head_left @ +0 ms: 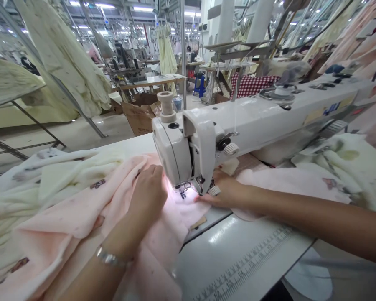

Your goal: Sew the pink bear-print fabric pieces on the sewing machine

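Observation:
A white sewing machine (203, 138) stands in front of me, its lamp lighting the presser foot (183, 194). Soft pink fabric (172, 246) with small printed figures lies under the foot and spreads to the left. Left of the needle area, my left hand (148, 190) is closed on a fold of this fabric, its fingertips mostly hidden. My right hand (224, 190) lies to the right of the foot, partly behind the machine head. A finger of it stretches flat along the fabric; the other fingers are largely hidden.
Pale yellow printed fabric (65, 179) is heaped on the left, and more pale fabric (341, 167) lies at right. A ruler scale (247, 267) runs along the table's front. Behind the machine are a cardboard box (139, 115), hanging garments (65, 58) and a blue stool (199, 85).

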The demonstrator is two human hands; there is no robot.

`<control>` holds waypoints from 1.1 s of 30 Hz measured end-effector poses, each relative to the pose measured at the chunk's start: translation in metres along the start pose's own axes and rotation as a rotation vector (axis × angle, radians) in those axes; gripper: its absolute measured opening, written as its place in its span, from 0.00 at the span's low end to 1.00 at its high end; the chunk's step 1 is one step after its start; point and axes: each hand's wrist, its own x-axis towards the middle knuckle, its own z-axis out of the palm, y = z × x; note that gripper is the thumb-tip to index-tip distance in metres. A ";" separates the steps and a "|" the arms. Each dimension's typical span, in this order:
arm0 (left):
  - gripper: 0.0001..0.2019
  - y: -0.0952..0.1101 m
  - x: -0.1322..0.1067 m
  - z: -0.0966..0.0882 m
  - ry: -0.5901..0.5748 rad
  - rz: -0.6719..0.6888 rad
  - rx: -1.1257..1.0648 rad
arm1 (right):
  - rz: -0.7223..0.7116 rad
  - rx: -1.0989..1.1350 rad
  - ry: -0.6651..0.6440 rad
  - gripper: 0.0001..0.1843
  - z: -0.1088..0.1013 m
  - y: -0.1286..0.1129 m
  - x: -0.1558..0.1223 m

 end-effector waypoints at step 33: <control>0.03 0.042 -0.078 0.000 -0.021 0.284 -0.132 | -0.458 0.070 -0.013 0.10 0.005 -0.005 -0.025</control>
